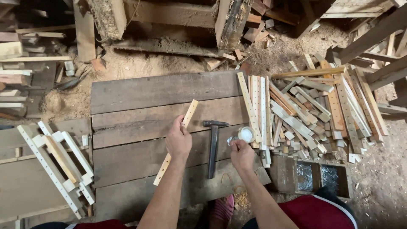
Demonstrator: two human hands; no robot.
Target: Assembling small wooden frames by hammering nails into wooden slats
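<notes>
Left hand (178,142) grips perforated wooden slat (176,142) near middle, fingers wrapped, slat lying diagonal across plank desk (140,91). Right hand (241,153) pinched narrow over small round container (246,134); whether anything sits between fingertips, cannot tell. Hammer (213,146) lies between your hands, head away from you, untouched. Keep slat pressed flat on planks so holes face up. Pick one small piece at a time. Keep left fingers off hole you work. Slat pile (313,110) sits right, within reach.
</notes>
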